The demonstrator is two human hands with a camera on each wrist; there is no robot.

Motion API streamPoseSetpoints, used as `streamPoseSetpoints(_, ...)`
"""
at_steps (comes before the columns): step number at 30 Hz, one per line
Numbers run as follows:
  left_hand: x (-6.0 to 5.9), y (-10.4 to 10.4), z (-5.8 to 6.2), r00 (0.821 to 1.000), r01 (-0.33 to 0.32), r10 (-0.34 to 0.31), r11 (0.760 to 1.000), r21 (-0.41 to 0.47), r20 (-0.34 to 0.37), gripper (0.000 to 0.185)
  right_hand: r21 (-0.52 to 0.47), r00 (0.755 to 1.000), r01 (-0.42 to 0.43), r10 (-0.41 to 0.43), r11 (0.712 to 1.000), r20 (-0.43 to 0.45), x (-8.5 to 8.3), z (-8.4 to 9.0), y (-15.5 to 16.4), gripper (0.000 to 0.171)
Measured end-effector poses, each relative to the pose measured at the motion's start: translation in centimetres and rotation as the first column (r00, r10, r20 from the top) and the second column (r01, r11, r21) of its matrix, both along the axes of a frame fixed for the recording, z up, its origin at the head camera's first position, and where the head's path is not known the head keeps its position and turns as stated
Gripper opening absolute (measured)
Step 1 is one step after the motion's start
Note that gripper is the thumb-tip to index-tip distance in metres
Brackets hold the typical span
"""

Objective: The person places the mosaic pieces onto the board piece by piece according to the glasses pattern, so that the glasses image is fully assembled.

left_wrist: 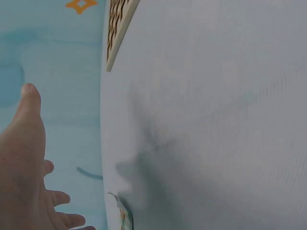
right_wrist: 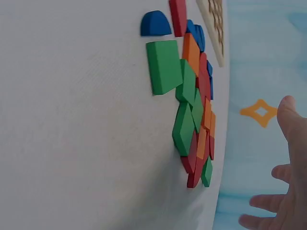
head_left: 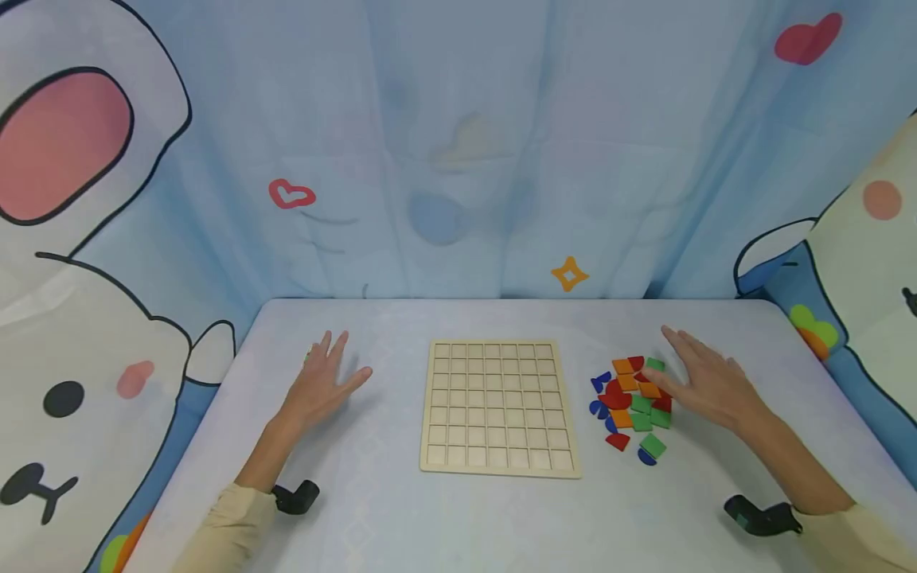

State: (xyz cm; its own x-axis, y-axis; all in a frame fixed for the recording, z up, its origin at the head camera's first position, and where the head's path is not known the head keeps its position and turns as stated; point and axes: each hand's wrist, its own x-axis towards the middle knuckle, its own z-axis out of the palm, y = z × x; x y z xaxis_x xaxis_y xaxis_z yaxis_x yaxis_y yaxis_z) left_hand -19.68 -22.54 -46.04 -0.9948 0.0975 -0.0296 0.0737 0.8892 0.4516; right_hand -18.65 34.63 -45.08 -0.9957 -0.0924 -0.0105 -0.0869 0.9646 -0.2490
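A square wooden grid board point(head_left: 499, 408), divided into small recessed cells, lies flat on the table between the two hands. To its right is a loose pile of coloured blocks point(head_left: 630, 402): green squares, orange squares, red pieces and blue half-rounds. My left hand point(head_left: 324, 383) is held left of the board with its fingers spread and nothing in it. Over the pile's right edge my right hand point(head_left: 709, 382) hovers, fingers extended, holding nothing. From the right wrist view, a green block point(right_wrist: 164, 67) and a blue half-round block point(right_wrist: 156, 24) lie at the pile's near end.
A pale cloth covers the table point(head_left: 372, 509). Behind it hangs a light blue printed curtain point(head_left: 458, 143), with cartoon figures at both sides. Each wrist wears a black camera mount point(head_left: 761, 517). A small patterned item point(left_wrist: 123, 215) shows near the left hand in the left wrist view.
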Motion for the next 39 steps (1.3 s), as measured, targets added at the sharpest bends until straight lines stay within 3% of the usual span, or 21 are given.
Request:
streamPoseSetpoints(4,0.3,1.0,-0.6,1.000,-0.009,0.009,0.990,0.139,0.002,0.087,-0.097,0.999,0.017,-0.012,0.995,0.048,-0.3,0.1,-0.3,0.095)
streamPoseSetpoints(7,0.6,1.7,-1.1,1.000,0.003,0.001,0.955,0.296,-0.013,0.080,-0.201,0.995,0.055,-0.037,0.978,0.092,-0.7,-0.8,0.4,0.093)
streamPoseSetpoints(11,0.8,2.9,-1.7,0.999,0.038,-0.036,0.839,0.543,-0.015,0.068,-0.318,0.994,0.103,-0.083,0.943,0.075,-1.6,-3.8,2.7,0.086)
streamPoseSetpoints(14,1.0,4.1,-1.9,0.998,0.050,-0.062,0.749,0.660,-0.005,0.061,-0.389,0.992,0.128,-0.117,0.912,0.052,-1.9,-5.0,3.8,0.079)
streamPoseSetpoints(16,1.1,5.0,-2.1,0.997,0.053,-0.073,0.714,0.698,-0.001,0.058,-0.449,0.990,0.138,-0.128,0.883,0.053,-1.6,-4.6,3.6,0.074)
streamPoseSetpoints(18,1.2,5.8,-2.6,0.996,0.052,-0.085,0.698,0.714,0.011,0.057,-0.496,0.987,0.159,-0.146,0.853,0.066,-1.1,-3.9,3.0,0.071)
streamPoseSetpoints(21,1.3,6.9,-3.4,0.993,0.055,-0.113,0.702,0.710,0.034,0.056,-0.531,0.983,0.184,-0.169,0.827,0.077,-0.4,-3.1,2.2,0.069)
streamPoseSetpoints(28,2.2,8.1,-4.0,0.974,0.057,-0.187,0.752,0.656,0.130,0.063,-0.517,0.985,0.175,-0.155,0.838,0.081,-0.3,-3.3,1.7,0.065)
streamPoseSetpoints(31,2.6,8.2,-4.1,0.957,0.143,-0.261,0.798,0.586,0.123,0.073,-0.511,0.986,0.166,-0.142,0.844,0.085,-0.3,-3.7,1.7,0.064)
streamPoseSetpoints(35,2.8,8.4,-4.3,0.932,0.292,-0.353,0.860,0.418,0.076,0.092,-0.504,0.987,0.160,-0.135,0.849,0.087,-0.3,-3.9,1.7,0.063)
streamPoseSetpoints(39,3.0,8.5,-4.7,0.914,0.386,-0.406,0.886,0.258,0.026,0.107,-0.500,0.990,0.139,-0.114,0.855,0.080,-0.3,-4.1,1.9,0.063)
